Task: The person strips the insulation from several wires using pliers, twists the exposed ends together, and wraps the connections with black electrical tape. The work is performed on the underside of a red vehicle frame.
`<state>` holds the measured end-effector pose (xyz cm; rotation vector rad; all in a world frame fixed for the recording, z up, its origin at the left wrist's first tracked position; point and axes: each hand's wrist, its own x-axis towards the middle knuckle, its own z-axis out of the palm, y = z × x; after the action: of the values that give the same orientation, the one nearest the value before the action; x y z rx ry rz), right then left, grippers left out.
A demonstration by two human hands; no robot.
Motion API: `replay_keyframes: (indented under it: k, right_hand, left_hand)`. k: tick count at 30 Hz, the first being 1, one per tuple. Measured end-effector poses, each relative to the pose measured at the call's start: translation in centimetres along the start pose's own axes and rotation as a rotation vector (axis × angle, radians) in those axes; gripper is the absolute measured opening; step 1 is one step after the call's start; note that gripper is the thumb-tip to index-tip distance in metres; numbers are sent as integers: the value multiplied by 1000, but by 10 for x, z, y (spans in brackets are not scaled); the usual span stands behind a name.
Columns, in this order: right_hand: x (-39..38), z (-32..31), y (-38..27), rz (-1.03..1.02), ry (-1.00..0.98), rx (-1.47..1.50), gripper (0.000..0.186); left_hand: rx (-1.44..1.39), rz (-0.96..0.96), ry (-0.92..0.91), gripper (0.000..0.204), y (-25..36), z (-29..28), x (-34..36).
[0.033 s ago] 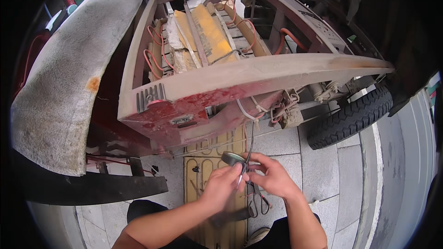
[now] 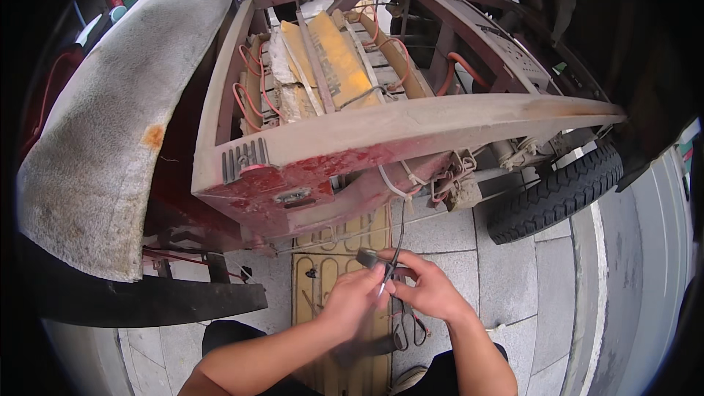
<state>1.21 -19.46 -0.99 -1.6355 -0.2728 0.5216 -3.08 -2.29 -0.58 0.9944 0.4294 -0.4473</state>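
Note:
A thin dark cable (image 2: 400,231) hangs from under the rusty vehicle frame (image 2: 352,147) and runs down between my hands. My left hand (image 2: 353,295) is closed, its thumb and fingers pinching the cable near its lower end, where a pale tip shows. Just above the left fingers a roll of black tape (image 2: 370,257) is seen tilted, almost edge-on. My right hand (image 2: 431,290) is closed beside the cable with curled fingers; its index finger reaches across to the roll. Below the hands lie black-handled scissors (image 2: 402,330), partly hidden.
Inside the frame lie yellow-and-white board pieces (image 2: 334,59) and orange wires (image 2: 246,95). A black tyre (image 2: 565,191) stands at right. A worn grey seat cushion (image 2: 110,125) rises at left over a black bar (image 2: 147,301). Tan tactile paving (image 2: 308,293) runs underneath.
The tape roll has turned from showing its round face to nearly edge-on. The hands have shifted only slightly, still close together at the cable.

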Motion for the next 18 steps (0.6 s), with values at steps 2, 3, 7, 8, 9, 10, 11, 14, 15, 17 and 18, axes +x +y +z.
replay_keyframes:
  k: [2, 3, 7, 8, 9, 10, 11, 14, 15, 17, 18]
  right_hand:
    - [3, -6, 5, -75, 0, -261, 38]
    - [3, -5, 3, -101, 65, -337, 30]
    - [-11, -15, -3, -72, 65, -386, 19]
    - [-14, -15, -5, -75, 61, -377, 19]
    - [-18, -15, -11, -78, 56, -368, 18]
    - [-22, -14, -18, -82, 51, -359, 17]
    - [-22, -12, -31, -78, 62, -352, 14]
    - [-25, -13, -20, -56, 156, -125, 17]
    - [-26, -11, -21, -16, 166, -80, 16]
    - [-24, 0, -10, -8, 254, -87, 17]
    - [-21, 9, -7, -3, 298, -85, 18]
  left_hand:
    - [31, -42, -35, 39, 1, -7, 7]
    - [70, -51, -43, 39, 0, -11, 10]
    - [265, 35, -46, 32, 0, -16, 15]
    - [339, 60, -34, 32, 1, -18, 13]
    - [238, 116, -27, 25, 5, -15, 8]
    - [365, 211, -23, 20, 4, -16, 8]
    - [491, 308, -17, 17, 3, -15, 8]
    - [881, 804, 60, 28, -5, -21, 12]
    - [1020, 925, 124, 29, -6, -22, 10]
    - [1224, 999, 217, 30, -4, -18, 6]
    - [1247, 986, 220, 27, -2, -18, 4]
